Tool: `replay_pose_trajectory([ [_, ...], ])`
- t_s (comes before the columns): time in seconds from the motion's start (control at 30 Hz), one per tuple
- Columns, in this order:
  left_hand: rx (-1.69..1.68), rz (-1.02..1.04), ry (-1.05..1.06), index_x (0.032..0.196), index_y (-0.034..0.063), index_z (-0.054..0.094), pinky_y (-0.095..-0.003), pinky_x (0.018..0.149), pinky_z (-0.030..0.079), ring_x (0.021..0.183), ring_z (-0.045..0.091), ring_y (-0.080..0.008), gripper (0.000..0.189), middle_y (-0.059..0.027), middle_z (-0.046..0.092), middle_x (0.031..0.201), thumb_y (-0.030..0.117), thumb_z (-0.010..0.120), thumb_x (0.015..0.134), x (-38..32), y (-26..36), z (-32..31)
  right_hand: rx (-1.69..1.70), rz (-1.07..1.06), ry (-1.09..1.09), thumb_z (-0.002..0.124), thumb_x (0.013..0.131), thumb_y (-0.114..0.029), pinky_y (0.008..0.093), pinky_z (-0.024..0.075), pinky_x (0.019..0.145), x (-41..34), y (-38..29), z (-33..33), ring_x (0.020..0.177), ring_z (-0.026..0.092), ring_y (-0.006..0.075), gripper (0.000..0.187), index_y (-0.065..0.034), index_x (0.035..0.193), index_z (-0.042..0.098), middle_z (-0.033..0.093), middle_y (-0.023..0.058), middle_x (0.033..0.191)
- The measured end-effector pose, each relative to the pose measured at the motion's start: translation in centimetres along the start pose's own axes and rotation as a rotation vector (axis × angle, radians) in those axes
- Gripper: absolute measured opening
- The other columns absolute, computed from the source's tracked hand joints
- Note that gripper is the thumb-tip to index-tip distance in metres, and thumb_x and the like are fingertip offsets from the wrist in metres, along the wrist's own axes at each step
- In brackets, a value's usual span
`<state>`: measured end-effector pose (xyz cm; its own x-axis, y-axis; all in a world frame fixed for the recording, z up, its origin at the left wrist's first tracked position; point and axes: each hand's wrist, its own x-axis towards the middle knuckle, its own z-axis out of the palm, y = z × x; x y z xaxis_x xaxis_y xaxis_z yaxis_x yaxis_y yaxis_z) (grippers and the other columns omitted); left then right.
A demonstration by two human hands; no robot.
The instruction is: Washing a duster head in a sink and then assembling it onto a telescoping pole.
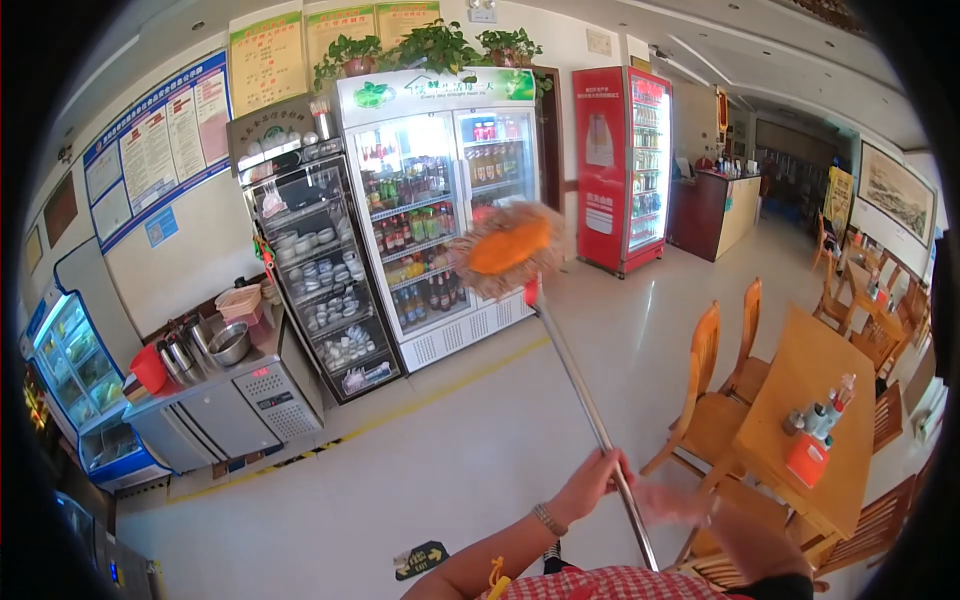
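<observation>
My left hand (589, 484), with a metal watch at the wrist, is wrapped around the metal pole (574, 375) of a long-handled mop. At the pole's far end, the mop head (510, 246) is raised, with an orange oval middle and a shaggy brownish-grey fringe. A red joint (532, 291) links head and pole. From my viewpoint the head overlaps the glass-door drinks fridge (436, 352); whether it touches the fridge cannot be told. My right hand (667, 504) is motion-blurred just right of the pole, and its fingers are indistinct.
Wooden chairs (705, 375) and a table (799, 375) with a condiment holder stand on my right. A dish cabinet (330, 300) and a steel counter (206, 420) line the left wall. Beyond is a red drinks cooler (604, 172). Potted plants (435, 49) top the fridge.
</observation>
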<state>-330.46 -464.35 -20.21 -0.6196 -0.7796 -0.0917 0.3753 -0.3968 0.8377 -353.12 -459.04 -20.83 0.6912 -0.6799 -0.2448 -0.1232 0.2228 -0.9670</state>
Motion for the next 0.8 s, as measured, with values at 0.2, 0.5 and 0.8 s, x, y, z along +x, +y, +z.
replay_pose_trajectory([
  [0.2, -0.183, 0.4, 0.227, 0.09, 0.0096, 0.047, -0.0307, 0.059, 0.045, 0.061, 0.047, -0.0143, 0.027, -0.0017, 0.046, 0.07, 0.035, 0.042, 0.096, 16.2, 13.3, -7.8, 0.102, 0.04, 0.124, 0.066, 0.083, -0.03, 0.0242, 0.0447, 0.067, 2.9, 9.9, -5.1, 0.081, 0.054, 0.0076, 0.044, -0.0058, 0.115, 0.047, 0.058, 0.0, 0.091],
  [0.5, -0.138, 0.631, 0.102, 0.112, 0.0105, 0.051, -0.0312, 0.063, 0.043, 0.069, 0.048, -0.0152, 0.032, -0.0026, 0.049, 0.077, 0.037, 0.045, 0.095, 34.4, 31.5, -12.7, -0.125, 0.134, 0.565, 0.067, 0.082, -0.027, 0.0314, 0.0461, 0.079, 17.1, 6.6, -19.2, 0.094, 0.057, 0.0138, 0.049, -0.0098, 0.122, 0.046, 0.061, 0.0059, 0.101],
  [0.8, 0.45, 0.103, -0.226, 0.135, 0.003, 0.035, -0.0342, 0.101, 0.036, 0.119, 0.045, -0.0175, 0.052, -0.0086, 0.044, 0.133, 0.034, 0.047, 0.095, 48.7, 22.6, -25.5, -0.121, 0.104, 0.974, 0.064, 0.084, -0.026, 0.0305, 0.0437, 0.069, 29.6, 0.6, -30.6, 0.08, 0.054, 0.0133, 0.038, -0.0087, 0.113, 0.047, 0.058, 0.0052, 0.087],
])
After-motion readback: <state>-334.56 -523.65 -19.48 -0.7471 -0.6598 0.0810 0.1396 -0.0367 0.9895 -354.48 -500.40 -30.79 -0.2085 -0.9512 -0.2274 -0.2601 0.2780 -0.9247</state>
